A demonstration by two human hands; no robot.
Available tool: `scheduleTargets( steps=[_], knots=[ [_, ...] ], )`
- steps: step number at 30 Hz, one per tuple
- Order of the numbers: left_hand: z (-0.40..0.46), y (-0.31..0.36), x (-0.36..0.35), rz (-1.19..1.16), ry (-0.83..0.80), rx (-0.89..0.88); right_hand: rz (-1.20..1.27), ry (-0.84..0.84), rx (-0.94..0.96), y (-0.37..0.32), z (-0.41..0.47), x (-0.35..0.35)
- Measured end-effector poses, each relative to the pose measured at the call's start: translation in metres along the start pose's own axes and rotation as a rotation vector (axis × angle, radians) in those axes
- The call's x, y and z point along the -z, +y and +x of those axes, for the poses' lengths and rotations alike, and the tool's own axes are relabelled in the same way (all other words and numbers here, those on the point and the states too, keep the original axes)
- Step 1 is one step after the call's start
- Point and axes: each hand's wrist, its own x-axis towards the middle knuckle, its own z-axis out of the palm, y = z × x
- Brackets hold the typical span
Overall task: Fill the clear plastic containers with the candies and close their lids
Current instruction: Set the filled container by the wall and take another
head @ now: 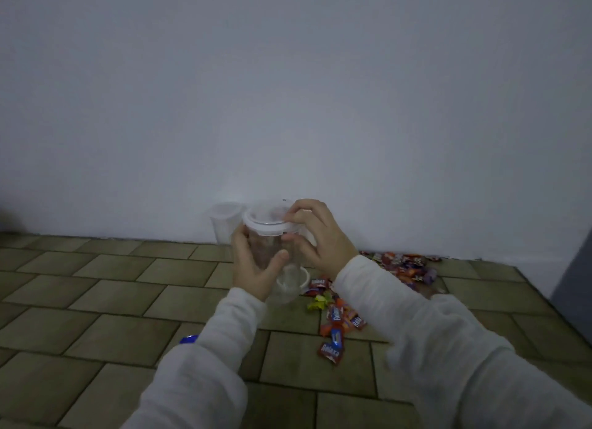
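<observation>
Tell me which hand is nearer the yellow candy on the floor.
Right. The right hand, at the held container's lid, has its wrist above the yellow candy; the left hand grips the container's far side.

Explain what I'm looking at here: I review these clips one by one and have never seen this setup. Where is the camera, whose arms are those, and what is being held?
There is no machine here. The one picture comes from a wide-angle camera worn on a person's head, looking forward and down, so the two white sleeves are that person's own arms. The left hand grips the wall of a clear plastic container, held up above the tiled surface. The right hand has its fingers on the container's white lid; whether it is closing or opening it I cannot tell. The container looks empty, though the picture is dim. Below it sits another clear container, and a third stands by the wall. Wrapped candies lie scattered on the right.
</observation>
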Motion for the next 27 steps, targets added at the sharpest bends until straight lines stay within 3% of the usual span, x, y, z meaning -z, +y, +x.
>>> scheduleTargets(
  steps=[12, 21, 27],
  knots=[
    [-0.106, 0.009, -0.11, -0.07, -0.362, 0.168, -0.201, -0.13, -0.028, -0.005, -0.138, 0.129],
    [-0.156, -0.002, -0.118, 0.159, -0.415, 0.14, -0.18, -0.26, 0.014, -0.021, -0.194, 0.165],
    [-0.162, -0.001, -0.12, 0.184, -0.433, 0.201, -0.09, -0.367, -0.091, -0.03, -0.19, 0.173]
  ],
)
